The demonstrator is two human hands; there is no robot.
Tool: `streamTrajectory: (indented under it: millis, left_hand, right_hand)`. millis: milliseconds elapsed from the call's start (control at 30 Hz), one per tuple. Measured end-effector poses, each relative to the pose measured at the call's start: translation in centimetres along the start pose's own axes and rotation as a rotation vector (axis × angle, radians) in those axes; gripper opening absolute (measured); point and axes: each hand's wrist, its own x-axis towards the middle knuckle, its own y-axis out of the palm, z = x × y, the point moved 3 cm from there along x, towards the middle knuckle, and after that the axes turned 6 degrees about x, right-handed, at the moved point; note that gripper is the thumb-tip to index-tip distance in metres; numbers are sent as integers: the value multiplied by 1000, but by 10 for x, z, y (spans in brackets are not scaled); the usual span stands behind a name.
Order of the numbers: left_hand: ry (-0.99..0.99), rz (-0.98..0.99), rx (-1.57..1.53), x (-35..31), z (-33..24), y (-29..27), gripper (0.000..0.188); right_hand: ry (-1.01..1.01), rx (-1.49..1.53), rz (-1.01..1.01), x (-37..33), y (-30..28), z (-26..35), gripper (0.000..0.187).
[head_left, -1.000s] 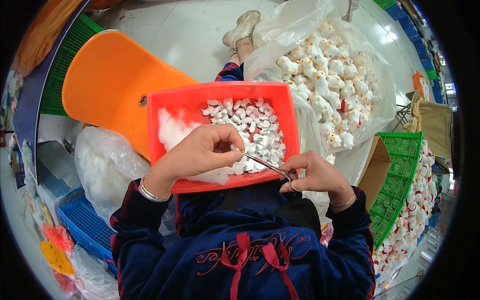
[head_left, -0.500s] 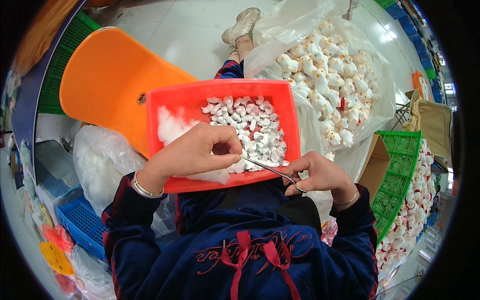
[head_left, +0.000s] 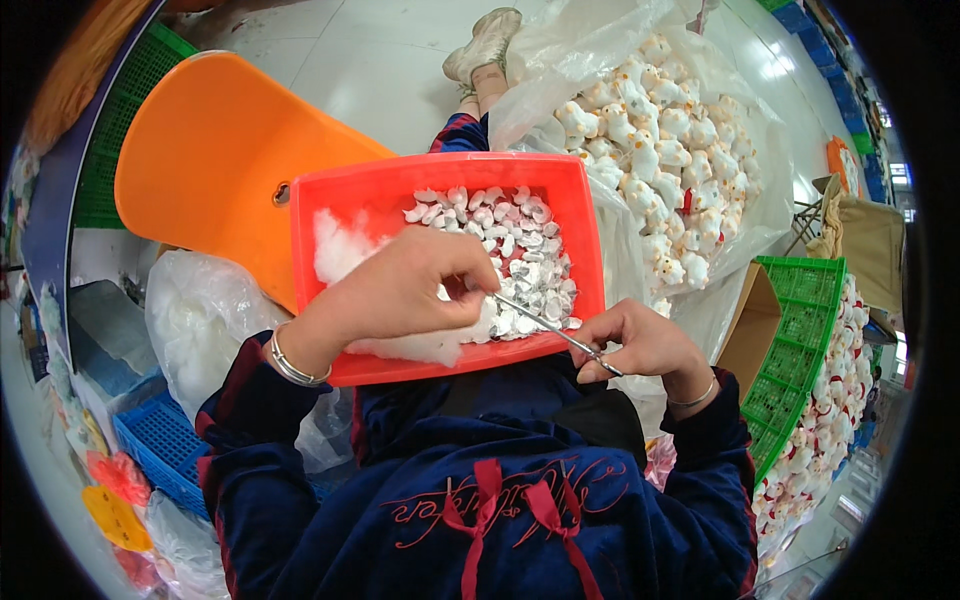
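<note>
My right hand [head_left: 645, 342] grips slender metal forceps [head_left: 536, 316] by the handle end, thumb and fingers closed round it. The forceps slant up and left, to the fingertips of my left hand [head_left: 415, 288], which are pinched together at the tip. Whatever is between those fingertips is too small or hidden to name. Below both hands a red plastic tray [head_left: 440, 170] rests on my lap. Many small white curved fabric pieces [head_left: 535, 275] lie in its right part, and fluffy white stuffing [head_left: 345, 245] fills the left, partly covered by my left hand.
An orange chair [head_left: 230, 150] stands at the tray's far left. A clear plastic bag [head_left: 205, 310] of stuffing and a blue crate [head_left: 165, 450] are at left. To the right are a large bag of white plush toys [head_left: 670, 160] and a green crate [head_left: 800, 330].
My left hand has shifted slightly right and up. The forceps now slope more steeply, their handle end a little farther right. My right hand remains closed on them.
</note>
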Motion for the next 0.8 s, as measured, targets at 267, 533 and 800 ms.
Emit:
streamTrajectory:
  millis: [267, 533, 800]
  left_hand:
    - [-155, -126, -125, 1, -13, -17, 31]
    - [-195, 189, -127, 20, -7, 18, 25]
    - [-426, -20, -363, 0, 18, -17, 23]
  right_hand:
    - [-12, 34, -111, -19, -22, -8, 17]
    - [36, 23, -79, -17, -15, 1, 21]
    - [-31, -88, -120, -19, -21, 4, 20]
